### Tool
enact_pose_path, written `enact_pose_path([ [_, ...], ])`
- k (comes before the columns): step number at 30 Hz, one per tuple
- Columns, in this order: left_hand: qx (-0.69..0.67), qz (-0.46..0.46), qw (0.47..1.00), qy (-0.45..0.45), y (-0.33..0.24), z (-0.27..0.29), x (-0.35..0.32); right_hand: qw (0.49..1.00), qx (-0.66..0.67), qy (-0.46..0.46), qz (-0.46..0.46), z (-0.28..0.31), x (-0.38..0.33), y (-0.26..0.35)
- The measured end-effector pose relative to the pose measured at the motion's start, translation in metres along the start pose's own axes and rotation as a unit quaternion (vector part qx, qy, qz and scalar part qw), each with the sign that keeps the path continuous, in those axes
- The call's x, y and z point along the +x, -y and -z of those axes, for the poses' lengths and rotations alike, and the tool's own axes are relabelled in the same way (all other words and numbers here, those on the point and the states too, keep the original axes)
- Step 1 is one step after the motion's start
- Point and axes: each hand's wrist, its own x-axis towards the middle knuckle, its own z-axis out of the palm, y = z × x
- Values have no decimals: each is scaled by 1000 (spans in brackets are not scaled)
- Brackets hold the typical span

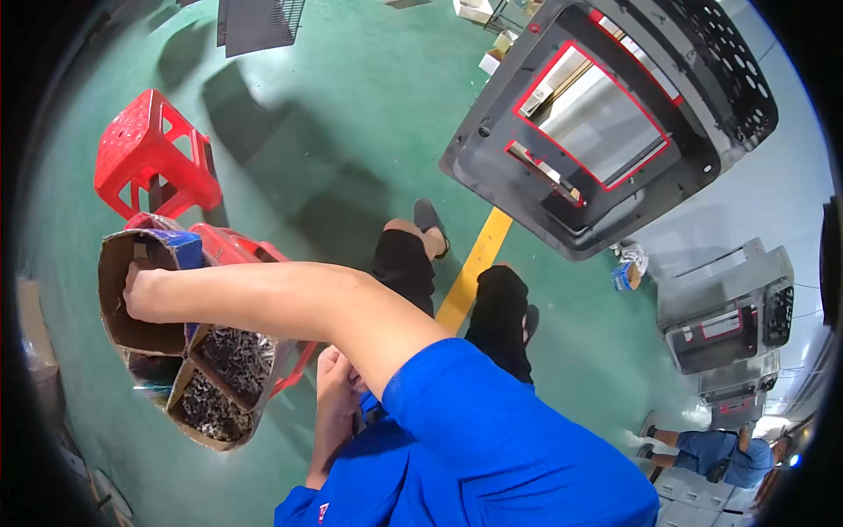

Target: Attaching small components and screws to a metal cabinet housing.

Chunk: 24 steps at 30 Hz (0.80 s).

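My right arm stretches across to the left. My right hand (143, 288) is down inside an open cardboard box (118, 325), and its fingers are hidden there. Against that box are cut-down cardboard bins, one with dark screws (235, 358) and one with small metal fasteners (209, 411). Close to my body, partly behind my right arm, my left hand (334, 376) is closed with its fingers curled. Whatever it may hold is hidden.
A red plastic stool (154, 158) stands at the far left, with more red plastic (233, 246) by the boxes. A large dark panel with red-edged openings (492, 149) rises at the right. Further right are similar panels (720, 334) and another person (724, 452).
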Motion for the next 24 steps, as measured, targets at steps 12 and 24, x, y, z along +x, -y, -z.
enact_pose_path([
  [12, 112, 2, 975, 191, 76, 42, 117, 987, 136, -88, 7, 134, -70, -13],
  [24, 391, -411, 804, 179, 70, -158, 214, 793, 282, -291, -454, 156, -414, -184],
])
